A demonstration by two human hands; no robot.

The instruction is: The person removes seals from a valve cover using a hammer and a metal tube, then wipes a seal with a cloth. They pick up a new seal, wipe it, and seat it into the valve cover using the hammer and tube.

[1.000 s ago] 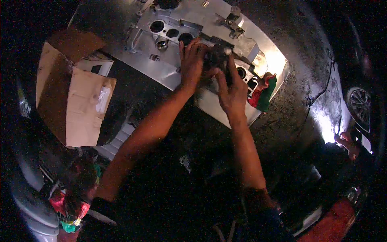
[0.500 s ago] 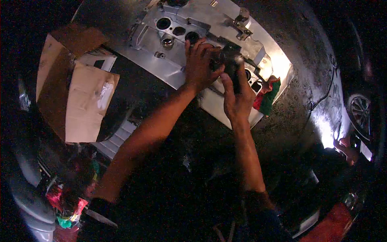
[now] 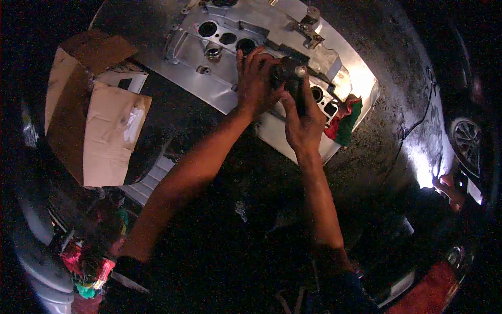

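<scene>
Dark part (image 3: 286, 73) is sitting at about 12 o'clock in the view, just right of centre, directly over the metal casting (image 3: 198, 78). Can't tell whether it's seated in the casting or lifted clear of it; too dark.

Left hand (image 3: 255, 86) is gripping the dark part from its 9 o'clock side, fingers curled tight over the top, no gap showing. Right hand (image 3: 303, 125) is coming in from the 6 o'clock side, fingers (image 3: 302, 97) running up along the part and pressing against it, palm closed in. Both hands are touching each other around the part.

Casting is lying flat on the ground (image 3: 397, 63), running from 11 o'clock to 2 o'clock, round bores (image 3: 208, 29) showing at its 11 o'clock end, a small bracket (image 3: 308, 21) standing up near the 1 o'clock edge.

Red-and-green rag (image 3: 348, 118) is lying at 3 o'clock of the hands, touching the casting's end. Thin cable (image 3: 413, 125) is trailing across the ground beyond it. Car wheel (image 3: 465, 138) is showing at the far 3 o'clock edge.

Open cardboard box (image 3: 99, 136) is sitting at 9 o'clock, well apart from the hands. Bright crumpled bundle (image 3: 86, 267) is lying at 8 o'clock, low in the view.
</scene>
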